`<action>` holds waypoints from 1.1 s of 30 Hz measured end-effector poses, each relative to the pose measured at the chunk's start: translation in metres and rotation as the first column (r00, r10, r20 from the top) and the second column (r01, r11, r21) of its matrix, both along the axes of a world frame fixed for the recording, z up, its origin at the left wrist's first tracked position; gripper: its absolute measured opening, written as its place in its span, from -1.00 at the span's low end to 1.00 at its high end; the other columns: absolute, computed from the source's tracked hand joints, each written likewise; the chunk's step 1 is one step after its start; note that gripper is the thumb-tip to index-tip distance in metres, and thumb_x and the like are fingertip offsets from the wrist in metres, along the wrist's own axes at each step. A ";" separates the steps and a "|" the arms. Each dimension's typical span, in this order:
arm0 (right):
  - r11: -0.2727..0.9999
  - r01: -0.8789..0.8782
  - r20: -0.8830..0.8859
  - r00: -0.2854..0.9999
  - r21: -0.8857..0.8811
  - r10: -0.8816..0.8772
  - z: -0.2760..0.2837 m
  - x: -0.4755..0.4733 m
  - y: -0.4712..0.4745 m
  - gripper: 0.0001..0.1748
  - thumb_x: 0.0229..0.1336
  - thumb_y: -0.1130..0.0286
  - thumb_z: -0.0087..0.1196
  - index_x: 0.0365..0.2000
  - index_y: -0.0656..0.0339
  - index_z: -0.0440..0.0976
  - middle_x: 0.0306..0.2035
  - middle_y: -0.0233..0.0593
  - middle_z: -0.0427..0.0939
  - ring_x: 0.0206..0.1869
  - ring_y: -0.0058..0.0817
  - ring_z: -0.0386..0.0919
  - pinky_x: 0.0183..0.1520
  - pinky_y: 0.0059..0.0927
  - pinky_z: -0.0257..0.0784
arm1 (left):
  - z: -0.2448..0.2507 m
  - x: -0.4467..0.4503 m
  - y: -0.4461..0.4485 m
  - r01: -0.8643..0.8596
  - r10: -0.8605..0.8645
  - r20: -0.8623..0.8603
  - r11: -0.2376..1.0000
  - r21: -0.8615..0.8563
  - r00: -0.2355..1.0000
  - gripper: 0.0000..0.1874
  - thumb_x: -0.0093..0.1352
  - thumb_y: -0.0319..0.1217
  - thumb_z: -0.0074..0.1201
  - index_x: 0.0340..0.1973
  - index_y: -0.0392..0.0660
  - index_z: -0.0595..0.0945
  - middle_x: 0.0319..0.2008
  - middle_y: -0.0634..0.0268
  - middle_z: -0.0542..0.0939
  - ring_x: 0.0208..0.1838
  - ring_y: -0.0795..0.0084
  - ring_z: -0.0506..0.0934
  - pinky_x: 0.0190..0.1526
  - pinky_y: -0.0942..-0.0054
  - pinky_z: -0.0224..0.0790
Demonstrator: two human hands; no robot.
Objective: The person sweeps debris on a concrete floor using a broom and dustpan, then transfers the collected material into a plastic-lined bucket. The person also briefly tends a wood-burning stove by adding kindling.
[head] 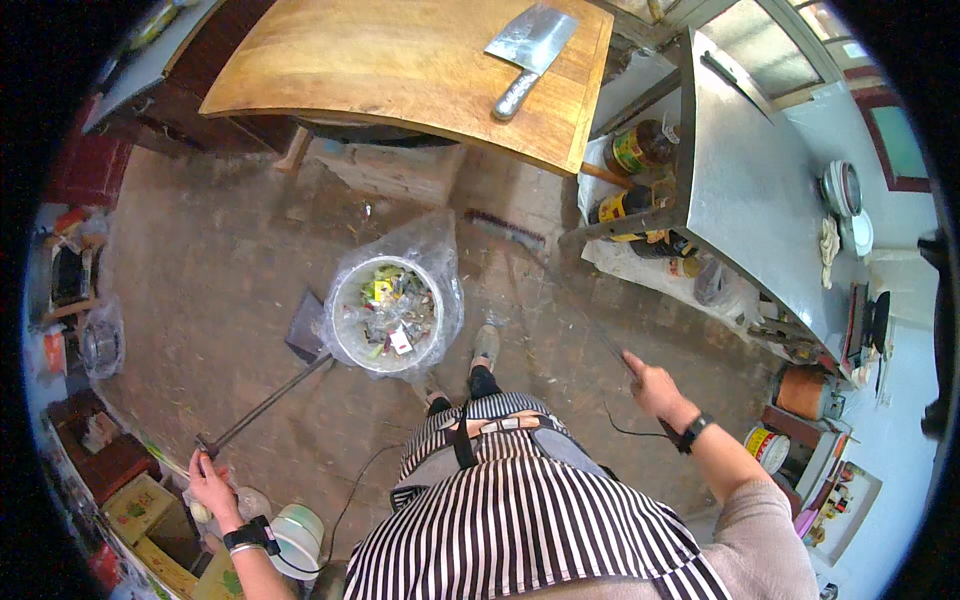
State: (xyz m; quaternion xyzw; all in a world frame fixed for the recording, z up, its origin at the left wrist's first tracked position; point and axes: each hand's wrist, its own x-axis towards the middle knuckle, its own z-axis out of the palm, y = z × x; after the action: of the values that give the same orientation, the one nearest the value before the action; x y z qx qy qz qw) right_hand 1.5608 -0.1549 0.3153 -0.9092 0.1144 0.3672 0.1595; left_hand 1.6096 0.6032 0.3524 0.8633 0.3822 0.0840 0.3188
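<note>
My left hand (210, 480) grips the top of the long handle of a dustpan (304, 324), whose dark pan is on the floor beside a round white trash bin (337, 330). The bin has a clear plastic liner folded over its rim and holds scraps and wrappers. On the right, my right hand (658, 390) is closed around the thin handle of a broom. The broom's bristle head (504, 227) lies against the floor below the wooden table, to the right of the bin. The broom's shaft is blurred.
A cleaver (534, 56) lies on the wooden board (360, 67) ahead. To the right stands a metal-topped table (750, 165) with a knife (731, 75) on it and bottles (637, 146) beneath. A white bucket (298, 532) is near my left arm. Cables hang beside me.
</note>
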 end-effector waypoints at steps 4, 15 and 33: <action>0.997 -0.043 0.074 0.996 -0.069 0.048 -0.058 0.077 0.014 -0.27 -0.05 0.55 -0.08 0.23 0.19 0.08 -0.29 0.15 0.54 -0.19 0.05 0.52 -0.13 -0.08 0.42 | -0.005 -0.002 0.008 0.035 -0.035 0.008 0.999 -0.014 0.999 -0.67 0.40 -0.28 -0.06 0.00 -0.19 0.50 -0.29 0.25 0.56 -0.59 0.54 0.49 -0.61 0.62 0.31; 0.981 -0.185 -0.256 0.953 -0.063 0.163 -0.088 -0.032 0.057 -0.24 0.09 0.51 -0.20 0.31 0.23 -0.17 -0.24 0.10 0.56 -0.19 -0.05 0.56 -0.14 -0.15 0.46 | -0.003 0.011 0.008 0.134 -0.132 -0.028 0.988 0.078 0.991 -0.68 0.40 -0.32 -0.07 -0.06 -0.30 0.51 -0.37 0.18 0.58 -0.58 0.49 0.50 -0.60 0.56 0.37; -0.185 0.817 -0.637 0.262 0.546 -0.725 -0.003 -0.123 0.109 -0.39 0.25 0.42 -0.13 0.28 0.14 0.02 -0.68 -0.43 0.31 -0.77 -0.64 0.24 -0.73 -0.57 0.21 | -0.005 0.004 -0.010 0.171 -0.171 -0.011 0.985 -0.002 0.985 -0.68 0.39 -0.30 -0.08 -0.11 -0.33 0.50 -0.32 0.13 0.57 -0.65 0.41 0.46 -0.64 0.51 0.42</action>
State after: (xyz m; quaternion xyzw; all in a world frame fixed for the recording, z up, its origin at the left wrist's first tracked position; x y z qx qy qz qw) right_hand 1.4378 -0.0464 0.3118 -0.4157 0.4567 0.2354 0.7504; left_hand 1.6134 0.5933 0.3470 0.8932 0.3084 0.0513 0.3233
